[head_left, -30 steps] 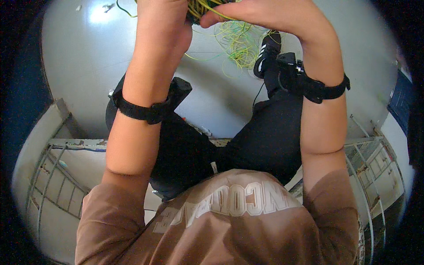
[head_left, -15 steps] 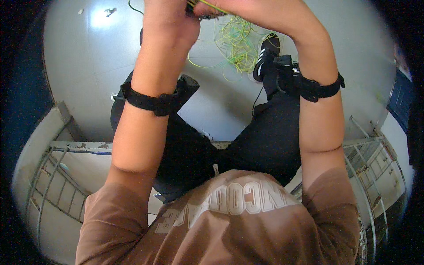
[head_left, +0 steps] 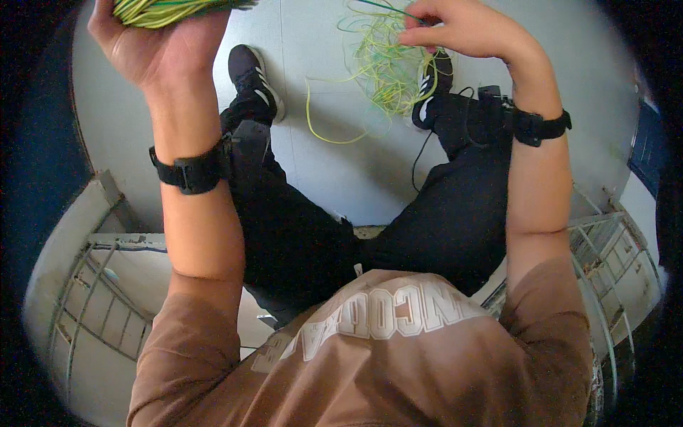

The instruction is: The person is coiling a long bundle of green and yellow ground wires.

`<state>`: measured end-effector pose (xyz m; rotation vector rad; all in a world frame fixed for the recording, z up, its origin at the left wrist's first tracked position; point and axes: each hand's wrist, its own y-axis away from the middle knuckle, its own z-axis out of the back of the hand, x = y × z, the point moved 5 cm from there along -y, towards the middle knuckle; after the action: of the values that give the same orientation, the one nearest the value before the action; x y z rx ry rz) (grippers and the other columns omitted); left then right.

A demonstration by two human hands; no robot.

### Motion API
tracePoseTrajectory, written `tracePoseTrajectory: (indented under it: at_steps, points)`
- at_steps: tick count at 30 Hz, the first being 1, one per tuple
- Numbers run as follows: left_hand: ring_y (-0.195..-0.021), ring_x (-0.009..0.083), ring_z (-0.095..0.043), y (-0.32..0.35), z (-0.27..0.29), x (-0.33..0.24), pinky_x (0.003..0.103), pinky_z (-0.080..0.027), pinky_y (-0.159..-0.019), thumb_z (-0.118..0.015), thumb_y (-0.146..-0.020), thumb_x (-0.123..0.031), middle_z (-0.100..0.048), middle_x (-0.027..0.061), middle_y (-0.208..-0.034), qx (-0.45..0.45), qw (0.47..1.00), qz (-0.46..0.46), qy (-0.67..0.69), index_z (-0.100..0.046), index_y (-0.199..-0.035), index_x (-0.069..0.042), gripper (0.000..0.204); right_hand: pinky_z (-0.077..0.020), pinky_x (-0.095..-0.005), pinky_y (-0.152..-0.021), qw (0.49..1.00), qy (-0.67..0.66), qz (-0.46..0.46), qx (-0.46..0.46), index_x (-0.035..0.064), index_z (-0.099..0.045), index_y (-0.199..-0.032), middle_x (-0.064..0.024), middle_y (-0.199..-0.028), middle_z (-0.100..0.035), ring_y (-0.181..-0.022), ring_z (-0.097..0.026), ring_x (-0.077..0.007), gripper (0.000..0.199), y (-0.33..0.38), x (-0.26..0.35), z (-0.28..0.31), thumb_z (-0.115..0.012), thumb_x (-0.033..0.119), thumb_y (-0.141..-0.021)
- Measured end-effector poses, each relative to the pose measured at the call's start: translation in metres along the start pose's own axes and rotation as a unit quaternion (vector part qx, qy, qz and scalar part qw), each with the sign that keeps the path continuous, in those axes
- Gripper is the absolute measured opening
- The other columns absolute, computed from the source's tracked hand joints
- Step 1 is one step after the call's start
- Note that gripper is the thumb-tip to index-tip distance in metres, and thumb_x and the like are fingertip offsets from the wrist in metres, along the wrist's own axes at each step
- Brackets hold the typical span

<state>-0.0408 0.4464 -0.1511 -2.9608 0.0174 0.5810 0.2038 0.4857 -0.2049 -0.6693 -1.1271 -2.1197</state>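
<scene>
At the top left my left hand (head_left: 178, 53) is closed round a thick bundle of yellow-green wires (head_left: 160, 10); the bundle runs out of view at the upper edge. Well apart from it, at the upper right, my right hand (head_left: 462, 27) pinches a thin dark green wire (head_left: 384, 8) between thumb and fingers. Below and beside that hand, a loose tangle of yellow-green wires (head_left: 388, 75) lies on the floor by my right shoe (head_left: 432, 85). One yellow strand (head_left: 309, 114) loops out of it to the left.
My left shoe (head_left: 250, 78) rests on the grey floor (head_left: 306, 43). Black straps with small devices circle both forearms, such as the left strap (head_left: 188, 174). Metal lattice racks stand on both sides, the left rack (head_left: 99, 299) and the right rack (head_left: 605, 263).
My hands, close together before, have moved apart: the left went left with the wire bundle, the right moved right with a thin wire. My left shoe has come into view.
</scene>
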Motion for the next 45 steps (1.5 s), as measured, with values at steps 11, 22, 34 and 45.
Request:
tracePoseTrajectory:
  at_steps: [11, 22, 34, 45]
  points:
    - [-0.106, 0.0241, -0.059, 0.008, 0.026, -0.004, 0.050, -0.040, -0.102, -0.065, -0.079, -0.037, -0.066, 0.0068, -0.102, 0.054, 0.997, 0.052, -0.018, -0.059, -0.113, -0.008, 0.045, -0.0378, -0.0228, -0.055, 0.952, -0.254, 0.000, -0.173, 0.0050, -0.064, -0.076, 0.0027, -0.063, -0.056, -0.059, -0.048, -0.0054, 0.029, 0.026, -0.082, 0.029, -0.065, 0.030, -0.092]
    - [-0.091, 0.0218, -0.062, 0.036, 0.017, 0.085, 0.033, -0.050, -0.083, -0.081, -0.062, -0.010, -0.068, 0.0094, -0.102, 0.202, 0.600, 0.328, -0.701, -0.059, -0.114, 0.001, 0.057, -0.0556, -0.0287, -0.059, 0.875, -0.441, -0.119, -0.161, -0.0123, -0.050, -0.112, -0.0187, -0.082, -0.065, -0.065, -0.064, -0.0199, 0.027, 0.021, -0.017, 0.009, -0.053, 0.005, -0.092]
    - [-0.083, 0.0349, -0.065, 0.008, -0.009, 0.087, 0.042, -0.052, -0.074, -0.073, -0.078, -0.023, -0.067, 0.0142, -0.088, 0.056, 0.498, -0.024, -0.865, -0.065, -0.101, -0.007, 0.029, -0.0516, -0.0303, -0.082, 0.898, -0.362, 0.040, -0.248, -0.0090, -0.051, -0.101, -0.0196, -0.096, -0.067, -0.090, -0.064, -0.0239, 0.017, 0.017, 0.044, 0.011, -0.044, -0.002, -0.087]
    - [-0.082, 0.0248, -0.066, 0.011, -0.014, 0.075, 0.033, -0.052, -0.074, -0.082, -0.073, -0.024, -0.069, 0.0105, -0.092, 0.054, 0.480, -0.214, -0.849, -0.067, -0.101, -0.006, 0.036, -0.0492, -0.0245, -0.068, 0.931, -0.325, 0.159, -0.036, -0.0005, -0.044, -0.091, -0.0190, -0.092, -0.069, -0.091, -0.067, -0.0193, 0.014, 0.019, 0.067, 0.007, -0.046, -0.012, -0.082]
